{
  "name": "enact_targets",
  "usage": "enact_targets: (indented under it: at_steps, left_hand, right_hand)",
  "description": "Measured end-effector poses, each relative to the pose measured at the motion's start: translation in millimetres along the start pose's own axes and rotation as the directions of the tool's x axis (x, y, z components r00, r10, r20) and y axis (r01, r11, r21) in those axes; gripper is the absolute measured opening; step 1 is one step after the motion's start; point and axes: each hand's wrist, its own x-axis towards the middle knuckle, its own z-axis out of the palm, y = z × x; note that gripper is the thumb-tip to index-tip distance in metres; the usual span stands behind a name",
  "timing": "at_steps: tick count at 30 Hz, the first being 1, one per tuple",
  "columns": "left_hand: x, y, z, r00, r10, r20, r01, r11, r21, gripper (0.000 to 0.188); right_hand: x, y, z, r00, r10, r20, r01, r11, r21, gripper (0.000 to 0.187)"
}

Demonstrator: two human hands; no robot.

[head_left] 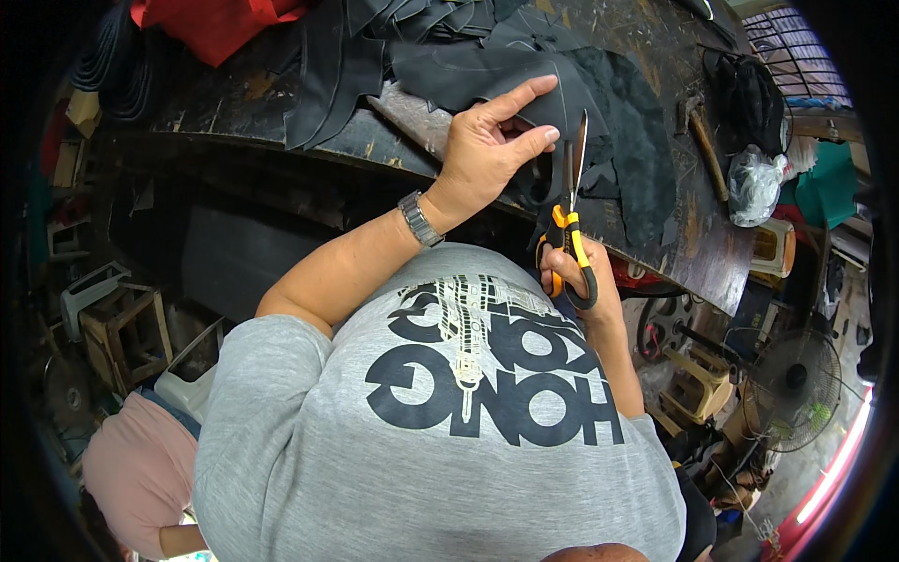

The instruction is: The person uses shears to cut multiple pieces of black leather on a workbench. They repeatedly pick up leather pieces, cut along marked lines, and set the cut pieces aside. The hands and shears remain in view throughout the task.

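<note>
My left hand (489,148), with a metal-band watch (419,218) at its wrist, lies over a dark grey leather-like sheet (468,75) at the table's near edge. Its index finger and thumb are stretched apart on the sheet; the other fingers are curled and partly hidden. To the right, my right hand (590,276) is closed round the yellow-and-black handles of a pair of scissors (573,197). The blades point away from me, slightly apart, at the sheet's near right part. Thin pale lines run across the sheet near my index fingertip.
More dark cut pieces (323,75) and a red piece (220,28) lie on the worn table (698,253). A hammer (709,155) and a clear plastic bag (754,187) are at the right. A standing fan (794,379) and a person in pink (140,473) are nearby.
</note>
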Motion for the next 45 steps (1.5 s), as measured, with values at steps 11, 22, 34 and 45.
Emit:
enact_targets:
  at_steps: [11, 22, 34, 45]
  left_hand:
    - [-4.3, 7.0, 7.0, 0.996, -0.007, 0.088, 0.001, 0.998, 0.065, 0.059]
    - [-7.4, 9.1, 5.7, 0.992, 0.014, 0.123, -0.023, 0.997, 0.07, 0.062]
    - [-8.9, 12.5, 8.3, 0.995, 0.047, 0.089, -0.053, 0.996, 0.072, 0.067]
    - [-7.7, 11.8, 7.1, 0.996, 0.021, 0.091, -0.027, 0.998, 0.064, 0.066]
  right_hand:
    - [6.0, -2.4, -3.8, 0.997, -0.072, 0.021, 0.074, 0.991, -0.112, 0.044]
    - [6.4, -0.1, -9.4, 0.989, -0.111, 0.092, 0.123, 0.984, -0.129, 0.058]
    - [0.9, 11.3, 0.1, 0.993, -0.112, -0.045, 0.111, 0.994, -0.025, 0.042]
    - [-4.0, 7.9, 6.0, 0.992, -0.076, -0.099, 0.072, 0.996, -0.046, 0.029]
